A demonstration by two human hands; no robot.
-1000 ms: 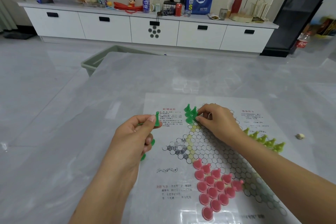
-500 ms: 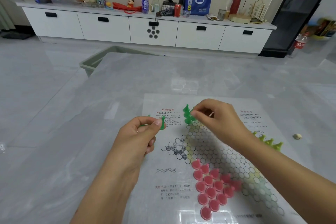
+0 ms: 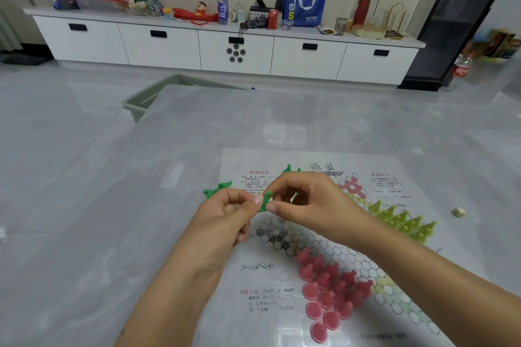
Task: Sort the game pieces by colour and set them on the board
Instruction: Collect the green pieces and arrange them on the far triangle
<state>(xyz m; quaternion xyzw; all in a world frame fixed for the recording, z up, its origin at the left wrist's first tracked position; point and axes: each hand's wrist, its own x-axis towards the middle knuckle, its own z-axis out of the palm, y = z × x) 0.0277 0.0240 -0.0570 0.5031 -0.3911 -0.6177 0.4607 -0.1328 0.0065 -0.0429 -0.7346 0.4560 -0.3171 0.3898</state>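
Left hand (image 3: 225, 214) pinches a small dark-green plastic pawn (image 3: 265, 201) btwn thumb & forefinger, w/ more green pawns (image 3: 217, 189) poking out behind it; right hand (image 3: 307, 205) meets it, fingertips closing on the same pawn, likely a hand-over for placing on the printed paper star board (image 3: 324, 248). Pink pawns (image 3: 329, 287) fill the near point, yellow-green pawns (image 3: 403, 220) the right one, both on the grey tabletop (image 3: 112, 234); placed green ones (image 3: 290, 169) sit mostly hidden behind the right hand.

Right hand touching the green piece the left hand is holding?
Touching. Head view: right hand thumb and forefinger close on the green piece pinched by the left hand.
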